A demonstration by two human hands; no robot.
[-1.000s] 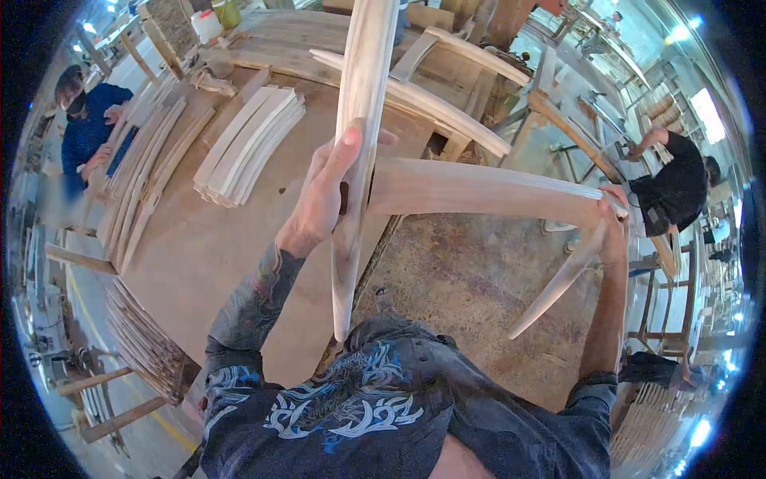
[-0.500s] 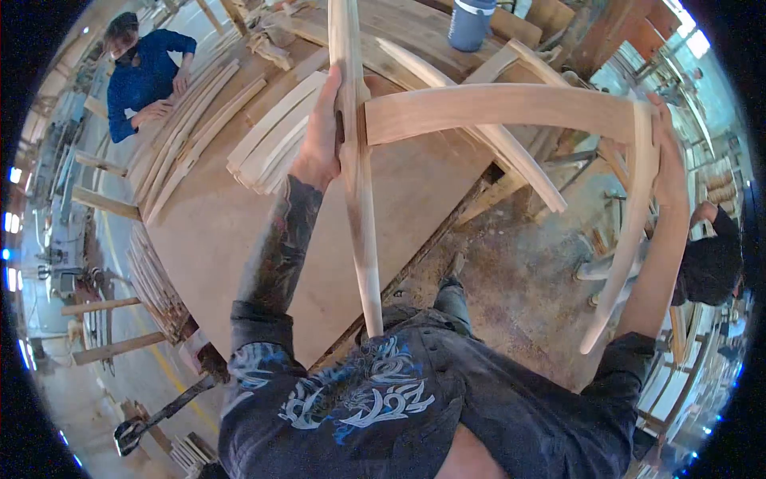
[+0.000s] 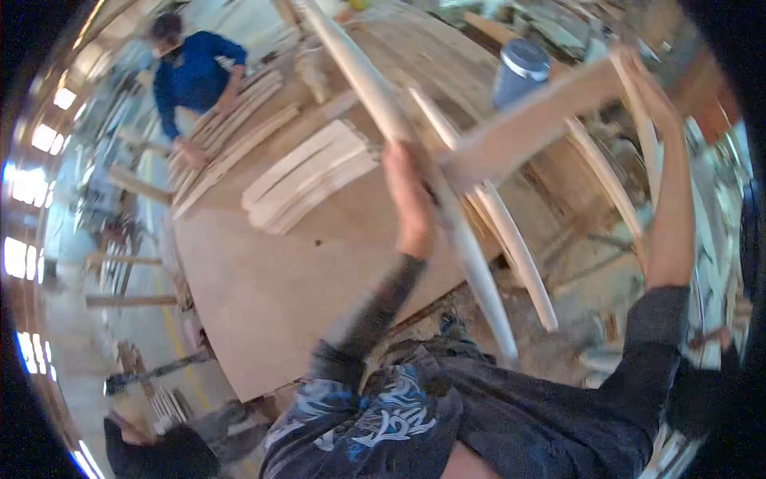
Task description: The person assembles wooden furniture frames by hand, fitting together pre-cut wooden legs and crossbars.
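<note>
A wooden chair frame (image 3: 536, 124), made of two long curved legs joined by a wide rail, is held up above the table, tilted and blurred by motion. My left hand (image 3: 408, 198) is closed around the left leg, near where the rail meets it. My right hand (image 3: 653, 100) grips the far leg at the rail's other end; its fingers are partly hidden. Behind the frame, a similar pair of curved wooden legs (image 3: 519, 259) rests at the table's edge.
The worktable (image 3: 279, 319) carries a stack of curved slats (image 3: 311, 172) and long wooden strips (image 3: 239, 136). A blue-grey jug (image 3: 520, 76) stands at the back. A co-worker in blue (image 3: 195, 76) handles strips at far left. Other people appear at lower left (image 3: 159, 451) and right (image 3: 706, 391).
The chair frame has turned, its right end rising toward the upper right and the left leg now slanting. My view has shifted too; a person has come into sight at lower left.
</note>
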